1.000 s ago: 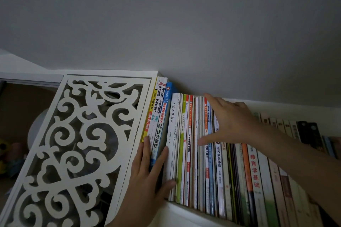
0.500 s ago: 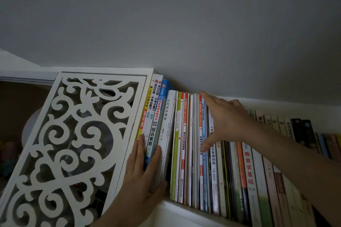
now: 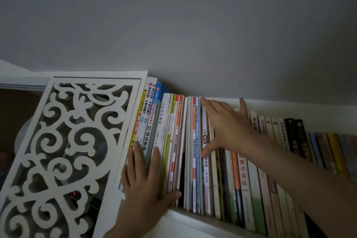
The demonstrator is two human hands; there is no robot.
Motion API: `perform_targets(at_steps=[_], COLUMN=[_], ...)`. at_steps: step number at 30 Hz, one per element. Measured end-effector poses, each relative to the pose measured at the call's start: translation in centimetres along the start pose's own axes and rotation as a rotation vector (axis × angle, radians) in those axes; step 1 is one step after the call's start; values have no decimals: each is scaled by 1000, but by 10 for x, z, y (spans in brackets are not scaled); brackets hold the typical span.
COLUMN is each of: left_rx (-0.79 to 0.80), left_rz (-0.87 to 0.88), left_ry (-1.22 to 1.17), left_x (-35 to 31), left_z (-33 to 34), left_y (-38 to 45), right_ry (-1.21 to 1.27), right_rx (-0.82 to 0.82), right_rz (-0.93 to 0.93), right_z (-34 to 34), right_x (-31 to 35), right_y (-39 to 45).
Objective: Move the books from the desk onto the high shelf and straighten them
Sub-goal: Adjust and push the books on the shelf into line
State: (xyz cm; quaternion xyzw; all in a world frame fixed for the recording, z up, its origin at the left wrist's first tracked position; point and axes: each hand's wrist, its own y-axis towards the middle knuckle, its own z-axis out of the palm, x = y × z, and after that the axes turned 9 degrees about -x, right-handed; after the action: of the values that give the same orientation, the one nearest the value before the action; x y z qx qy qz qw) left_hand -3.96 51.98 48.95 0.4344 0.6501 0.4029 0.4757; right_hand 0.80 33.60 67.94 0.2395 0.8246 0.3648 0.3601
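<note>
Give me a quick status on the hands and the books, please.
Left hand flat, fingers pressing leftmost spines. Right hand spread over row of books. Books upright on shelf. Nothing blocking.

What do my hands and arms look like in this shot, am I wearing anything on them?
Both hands are bare: no gloves, rings or watch show on the left hand or the right hand. The right forearm is uncovered as far as the edge of the picture, with no sleeve or bracelet in view. Only the left wrist shows, also without a sleeve. The light is dim, so fine details such as nails are hard to make out.
</note>
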Motion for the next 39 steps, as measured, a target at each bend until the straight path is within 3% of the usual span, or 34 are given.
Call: perform_targets(at_steps=[4,6,10,16,20,39], left_rx=[11,-29,12,131,68,156], left_rz=[-71,-23,100,127,148,-4], left_ry=[31,19,-145,-23,-21,10], left_x=[-20,-36,-63,-67,-64,-94], left_z=[-10,-14,-11,8,8,1], left_y=[0,-1,-5,-6,-4,-7], right_ry=[-134,-179,-190,-273,-270,-224], right_rx=[-114,-131,-44,66,38,-6], right_rz=[-25,-45,-69,-112,-117,-115], right_z=[4,7,11,10,13,7], right_x=[-5,-12,-18,-19,-20,-35], right_y=[-24,-37,-48,-49,-50,-68])
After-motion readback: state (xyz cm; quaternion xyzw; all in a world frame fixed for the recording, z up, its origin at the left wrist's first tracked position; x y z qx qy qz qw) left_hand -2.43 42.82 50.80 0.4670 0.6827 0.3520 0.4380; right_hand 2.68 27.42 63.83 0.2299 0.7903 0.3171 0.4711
